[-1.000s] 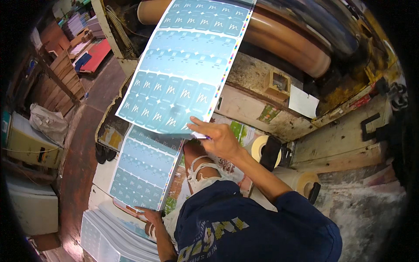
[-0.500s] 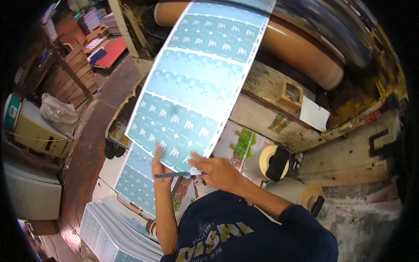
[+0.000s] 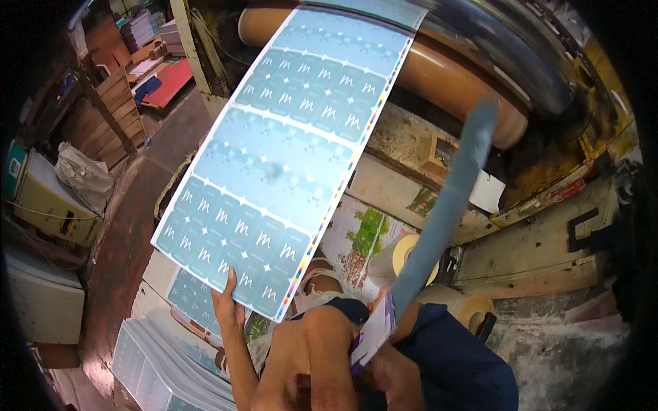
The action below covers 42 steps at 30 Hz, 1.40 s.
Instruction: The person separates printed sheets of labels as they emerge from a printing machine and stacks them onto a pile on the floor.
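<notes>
A long teal printed sheet (image 3: pixel 274 161) hangs down from between rollers at the top. My left hand (image 3: pixel 229 308) pinches its lower edge, thumb on the printed side and the other fingers underneath. Large and close to the view, my right hand (image 3: pixel 322 359) is closed around a long flat grey-blue blade (image 3: pixel 445 205), slightly blurred, with a white-and-purple wrapped handle (image 3: pixel 377 332). The blade points up and to the right, apart from the sheet. Part of another teal sheet (image 3: pixel 195 298) shows below, beside a thick stack of printed sheets (image 3: pixel 161 363).
A brown roller (image 3: pixel 466 82) and a shiny metal roller (image 3: pixel 517 65) run across the far side. Rolls of clear film (image 3: pixel 456 301) lie at right. A small wooden box (image 3: pixel 439 154) sits on the machine ledge. Cartons (image 3: pixel 58 198) stand at far left.
My right hand has left the sheet's lower edge and come up close to the view, swinging the blade upright. The sheet's lower end has come lower and left, with my left hand on it.
</notes>
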Motion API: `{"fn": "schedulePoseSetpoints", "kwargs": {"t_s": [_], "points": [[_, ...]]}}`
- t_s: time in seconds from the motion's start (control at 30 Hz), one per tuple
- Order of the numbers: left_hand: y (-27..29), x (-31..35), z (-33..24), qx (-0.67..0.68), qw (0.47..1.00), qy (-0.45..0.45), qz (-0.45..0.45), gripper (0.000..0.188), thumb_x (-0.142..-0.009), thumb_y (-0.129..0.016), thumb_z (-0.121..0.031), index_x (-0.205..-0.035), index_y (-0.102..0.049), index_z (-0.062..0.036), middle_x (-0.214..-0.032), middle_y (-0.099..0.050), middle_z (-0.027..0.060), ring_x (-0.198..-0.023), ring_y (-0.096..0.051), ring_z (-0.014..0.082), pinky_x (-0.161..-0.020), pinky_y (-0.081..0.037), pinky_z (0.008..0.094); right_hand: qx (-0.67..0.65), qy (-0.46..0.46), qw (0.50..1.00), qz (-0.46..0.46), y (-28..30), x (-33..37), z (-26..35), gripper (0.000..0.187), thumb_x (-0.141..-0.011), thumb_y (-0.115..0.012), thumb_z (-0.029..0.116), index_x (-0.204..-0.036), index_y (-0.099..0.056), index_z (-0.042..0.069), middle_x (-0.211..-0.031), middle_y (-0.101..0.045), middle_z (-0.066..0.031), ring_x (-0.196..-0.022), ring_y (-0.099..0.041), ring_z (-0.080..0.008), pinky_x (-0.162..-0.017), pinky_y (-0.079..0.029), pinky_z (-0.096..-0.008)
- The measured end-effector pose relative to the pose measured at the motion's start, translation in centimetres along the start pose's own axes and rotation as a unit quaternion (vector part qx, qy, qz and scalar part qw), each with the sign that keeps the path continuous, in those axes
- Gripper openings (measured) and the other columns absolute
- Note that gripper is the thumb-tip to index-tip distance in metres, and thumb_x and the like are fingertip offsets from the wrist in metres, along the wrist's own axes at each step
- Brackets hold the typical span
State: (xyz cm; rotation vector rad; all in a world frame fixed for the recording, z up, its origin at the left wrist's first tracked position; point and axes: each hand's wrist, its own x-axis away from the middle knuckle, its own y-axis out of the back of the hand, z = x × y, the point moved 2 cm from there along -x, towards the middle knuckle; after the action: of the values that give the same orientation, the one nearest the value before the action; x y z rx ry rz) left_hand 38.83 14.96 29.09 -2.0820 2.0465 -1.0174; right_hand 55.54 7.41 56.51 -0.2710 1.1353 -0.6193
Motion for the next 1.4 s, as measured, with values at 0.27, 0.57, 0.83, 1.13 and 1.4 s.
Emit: {"fn": "schedulePoseSetpoints", "kwargs": {"t_s": [0.27, 0.57, 0.83, 1.13, 1.4], "points": [[3.0, 1.8, -0.5, 0.038, 0.997, -0.02, -0.061, 0.046, -0.088, -0.067, -0.008, -0.127, -0.047, 0.0046, -0.115, -0.059, 0.0156, -0.098, -0.063, 0.0233, -0.082, -0.056, 0.0367, -0.22, 0.138, 0.966, 0.02, -0.3, -1.7, -2.0, 0.036, -0.073, -0.079, 0.007, -0.1, -0.065, -0.013, -0.086, -0.063, -0.0159, -0.046, -0.049, -0.006, -0.038, -0.033, -0.0206], [5.1, 3.5, 1.8, -0.005, 0.993, -0.056, -0.101, 0.057, -0.088, -0.067, -0.012, -0.135, -0.039, 0.0041, -0.121, -0.056, 0.0153, -0.104, -0.06, 0.0256, -0.089, -0.052, 0.0391, 0.024, -0.028, 0.999, -0.037, 1.9, 0.6, 2.1, 0.043, -0.077, -0.076, 0.03, -0.104, -0.067, -0.002, -0.078, -0.061, -0.0032, -0.045, -0.046, -0.0036, -0.038, -0.032, -0.0166], [8.2, 6.3, 2.0, -0.119, 0.976, -0.129, -0.131, 0.05, -0.091, -0.065, -0.018, -0.13, -0.046, 0.0047, -0.116, -0.058, 0.0125, -0.097, -0.059, 0.02, -0.087, -0.048, 0.0321, 0.446, -0.165, 0.722, -0.503, 17.8, 6.1, 12.1, 0.033, -0.095, -0.056, 0.022, -0.121, -0.053, 0.001, -0.076, -0.063, -0.0067, -0.041, -0.05, -0.0057, -0.034, -0.037, -0.0197], [10.6, 8.1, 1.8, -0.188, 0.968, -0.114, -0.124, 0.04, -0.09, -0.066, -0.02, -0.121, -0.055, 0.0028, -0.107, -0.061, 0.0069, -0.091, -0.056, 0.0142, -0.084, -0.045, 0.0277, 0.655, -0.051, 0.552, -0.514, 36.5, 11.2, 30.9, 0.031, -0.099, -0.052, 0.032, -0.099, -0.06, 0.001, -0.067, -0.057, -0.0044, -0.042, -0.051, -0.0094, -0.035, -0.038, -0.023], [17.0, 9.1, 3.9, -0.212, 0.959, -0.113, -0.152, 0.037, -0.089, -0.067, -0.02, -0.117, -0.056, 0.002, -0.101, -0.062, 0.0066, -0.085, -0.059, 0.0145, -0.075, -0.048, 0.0288, 0.625, -0.138, 0.599, -0.481, 39.0, 14.0, 28.7, 0.024, -0.098, -0.055, 0.027, -0.1, -0.059, 0.003, -0.063, -0.056, -0.0039, -0.041, -0.051, -0.0097, -0.036, -0.039, -0.023]]}}
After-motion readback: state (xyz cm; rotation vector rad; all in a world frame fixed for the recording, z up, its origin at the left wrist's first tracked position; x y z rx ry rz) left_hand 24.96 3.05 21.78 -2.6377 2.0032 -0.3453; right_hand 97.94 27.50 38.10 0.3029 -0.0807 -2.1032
